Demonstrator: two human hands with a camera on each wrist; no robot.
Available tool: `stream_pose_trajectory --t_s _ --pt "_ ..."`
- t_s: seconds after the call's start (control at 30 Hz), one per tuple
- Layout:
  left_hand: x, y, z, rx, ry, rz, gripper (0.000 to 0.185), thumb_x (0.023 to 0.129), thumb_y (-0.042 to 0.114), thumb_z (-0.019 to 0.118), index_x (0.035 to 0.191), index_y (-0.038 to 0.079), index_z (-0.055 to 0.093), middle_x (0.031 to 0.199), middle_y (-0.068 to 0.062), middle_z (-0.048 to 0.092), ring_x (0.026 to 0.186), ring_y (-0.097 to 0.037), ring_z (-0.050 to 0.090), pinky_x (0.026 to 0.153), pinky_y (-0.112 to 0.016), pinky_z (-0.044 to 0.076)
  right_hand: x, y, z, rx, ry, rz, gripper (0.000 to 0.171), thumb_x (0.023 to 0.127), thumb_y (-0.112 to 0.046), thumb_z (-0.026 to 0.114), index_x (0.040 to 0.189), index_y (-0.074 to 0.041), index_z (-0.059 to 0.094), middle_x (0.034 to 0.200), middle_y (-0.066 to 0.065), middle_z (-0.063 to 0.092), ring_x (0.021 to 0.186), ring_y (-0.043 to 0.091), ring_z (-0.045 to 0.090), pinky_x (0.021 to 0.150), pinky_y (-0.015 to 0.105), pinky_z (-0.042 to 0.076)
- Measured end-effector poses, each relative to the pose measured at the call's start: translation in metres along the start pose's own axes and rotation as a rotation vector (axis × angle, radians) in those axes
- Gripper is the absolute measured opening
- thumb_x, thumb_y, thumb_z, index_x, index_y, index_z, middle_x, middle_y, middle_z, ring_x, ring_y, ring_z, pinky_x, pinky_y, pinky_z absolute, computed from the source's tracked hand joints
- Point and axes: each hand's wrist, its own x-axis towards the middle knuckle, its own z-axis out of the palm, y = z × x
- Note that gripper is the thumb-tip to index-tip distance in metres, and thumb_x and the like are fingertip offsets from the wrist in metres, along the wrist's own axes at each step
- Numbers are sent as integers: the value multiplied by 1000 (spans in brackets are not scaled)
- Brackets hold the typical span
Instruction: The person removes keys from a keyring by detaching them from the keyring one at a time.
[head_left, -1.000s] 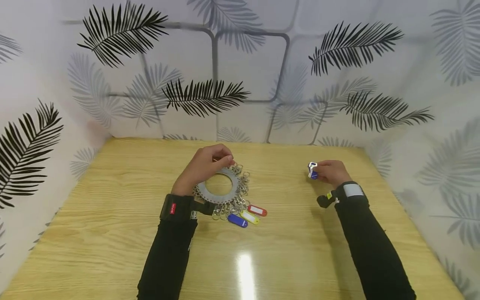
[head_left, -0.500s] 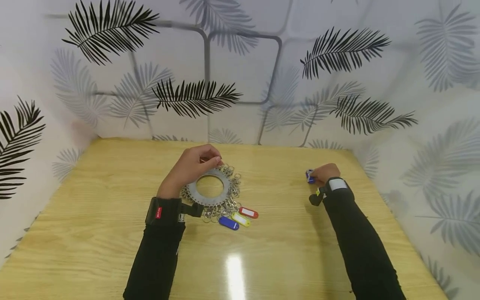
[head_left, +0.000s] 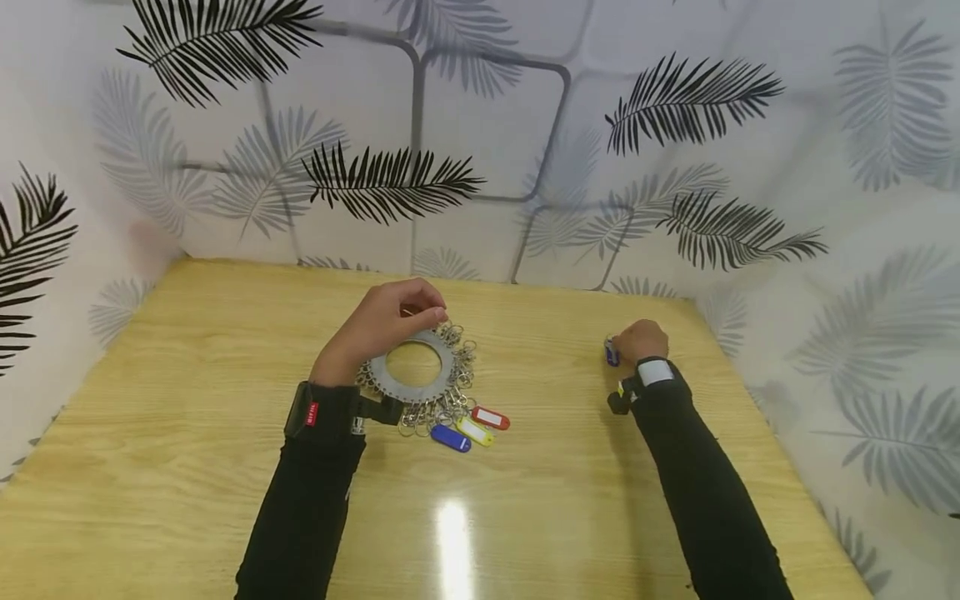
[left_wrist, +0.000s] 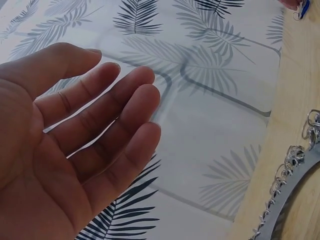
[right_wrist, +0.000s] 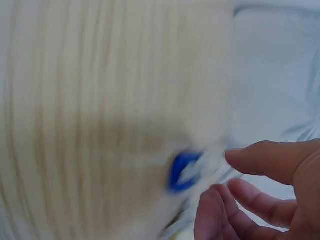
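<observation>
Nearest, a blue tag (head_left: 450, 437), a yellow tag (head_left: 475, 431) and a red tag (head_left: 491, 417) are lying on the counter (head_left: 540, 500), by a flat metal ring (head_left: 414, 392) carrying small clips (head_left: 465, 367) around its rim. Right of these, the right hand (head_left: 641, 340) is pinching a small blue-and-silver item (head_left: 612, 352), blurred at close range. The left hand (head_left: 382, 321) is hovering above the ring's far side, its fingers loosely bent and holding nothing. Behind, a leaf-patterned wall (head_left: 480, 246) is rising.
</observation>
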Motion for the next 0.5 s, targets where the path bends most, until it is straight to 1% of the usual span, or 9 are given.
stream_pose_trajectory --t_s 0.07,0.13,0.2,0.3,0.4,0.47,0.5 --pt "-2 1 -2 0 -6 7 15 97 11 60 105 1 65 98 -14 68 91 -25 63 85 -41 48 -16 -15 7 69 30 -67 26 89 -17 60 94 7 67 94 23 69 81 35 65 72 44 53" --pt "-1 -5 -1 7 -7 28 15 97 16 60 106 5 65 97 -9 68 90 -22 63 84 -39 49 -34 -33 10 136 -7 -140 28 91 -18 62 107 5 65 108 25 66 93 39 63 78 47 52" --pt "1 -11 0 2 0 43 16 97 21 61 105 8 66 96 -6 69 89 -18 63 84 -38 49 -51 -54 13 163 -88 -228 25 93 -18 62 108 2 65 107 23 66 94 38 63 79 47 52" --pt "2 -17 0 10 9 73 19 97 27 61 105 11 67 95 -1 69 88 -13 63 83 -35 50 -72 -85 21 183 -211 -377 17 92 -17 65 102 -3 67 100 15 67 92 30 62 78 43 51" --pt "-2 -10 -1 25 11 85 19 97 27 61 106 12 66 96 0 69 88 -12 63 83 -34 50 -89 -110 35 177 -318 -506 10 88 -16 69 92 -8 66 89 6 65 82 21 59 73 36 49" --pt "-5 -7 -2 44 12 86 18 97 27 61 106 12 66 96 -1 69 89 -12 63 83 -35 51 -99 -122 46 168 -389 -553 10 86 -17 72 88 -10 65 84 3 63 76 18 56 68 32 46" --pt "-7 -6 -1 58 12 80 17 97 26 61 106 13 66 96 0 69 89 -13 63 83 -35 51 -104 -127 51 161 -425 -563 11 85 -18 73 87 -11 64 82 2 62 73 18 54 65 31 45"
